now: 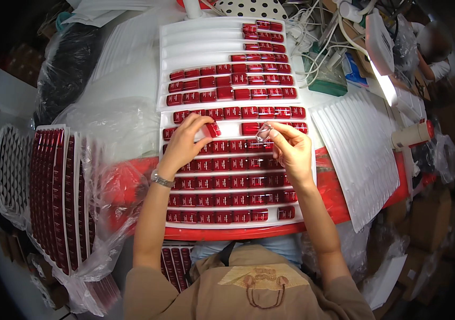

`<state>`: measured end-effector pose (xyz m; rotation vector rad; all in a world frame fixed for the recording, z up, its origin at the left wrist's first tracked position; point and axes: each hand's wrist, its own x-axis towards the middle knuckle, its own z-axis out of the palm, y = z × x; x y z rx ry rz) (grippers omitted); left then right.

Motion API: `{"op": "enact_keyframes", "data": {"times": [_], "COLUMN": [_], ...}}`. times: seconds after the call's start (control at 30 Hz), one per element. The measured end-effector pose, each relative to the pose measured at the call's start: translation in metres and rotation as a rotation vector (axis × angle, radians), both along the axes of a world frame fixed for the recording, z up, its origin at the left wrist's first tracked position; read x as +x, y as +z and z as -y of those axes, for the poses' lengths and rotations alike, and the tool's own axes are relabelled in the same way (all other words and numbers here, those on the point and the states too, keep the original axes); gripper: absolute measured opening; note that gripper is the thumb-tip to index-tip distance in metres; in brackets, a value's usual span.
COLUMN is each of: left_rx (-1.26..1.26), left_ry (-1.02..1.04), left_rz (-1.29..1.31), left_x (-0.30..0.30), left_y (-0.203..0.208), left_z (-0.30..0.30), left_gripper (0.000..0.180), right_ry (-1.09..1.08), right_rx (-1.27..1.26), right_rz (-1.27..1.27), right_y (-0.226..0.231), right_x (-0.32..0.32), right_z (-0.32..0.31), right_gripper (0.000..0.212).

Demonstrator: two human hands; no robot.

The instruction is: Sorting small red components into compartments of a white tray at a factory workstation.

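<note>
Fingertips of your right hand (pixel 297 153) are pinched on a clear piece (pixel 262 133); your left hand (pixel 185 140) has thumb and fingers closed around a tilted red block (pixel 213 129), toward the near tray's far edge (pixel 273 215). I'd handle both by their sides, less smudging.

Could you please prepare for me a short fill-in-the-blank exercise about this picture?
1. The left hand's grip is on a block coloured ______.
2. The see-through piece is held in the ______ hand.
3. A metal band circles the ______ wrist.
4. The dotted object at the top edge has ______ dots on white.

Missing words: red; right; left; black.
</note>
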<state>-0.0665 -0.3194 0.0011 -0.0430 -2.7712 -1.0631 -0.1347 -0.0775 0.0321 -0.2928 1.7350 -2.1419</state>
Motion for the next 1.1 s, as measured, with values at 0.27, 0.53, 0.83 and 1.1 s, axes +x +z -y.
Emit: {"op": "enact_keyframes", "data": {"times": [0.27,0.53,0.83,1.1], "left_rx": [0.139,0.854,-0.103,-0.128], "left_ry": [0.036,-0.002,0.065,0.277], "left_rz": [-0.109,-0.201,-0.091,-0.118], "left_x": [-0.023,0.008,-0.024,0.019], "left_y": [0.011,0.007,-0.01,0.009], "left_z": [-0.047,-0.091,-0.042,0.016], "left_gripper": [0.034,0.036,0.027,0.035], "right_ry": [-0.085,0.109,-0.297,0.018], "right_rx": [-0.053,0.42,-0.621,-0.225], "right_rz": [-0.111,-0.837,0.325,0.236], "right_y": [0.013,0.034,-0.028,-0.013], "right_x": [0.002,0.014,-0.048,-0.017], "right_z": [-0.017,-0.005,-0.08,-0.065], "right_gripper": [0.023,0.023,0.027,0.015]}}
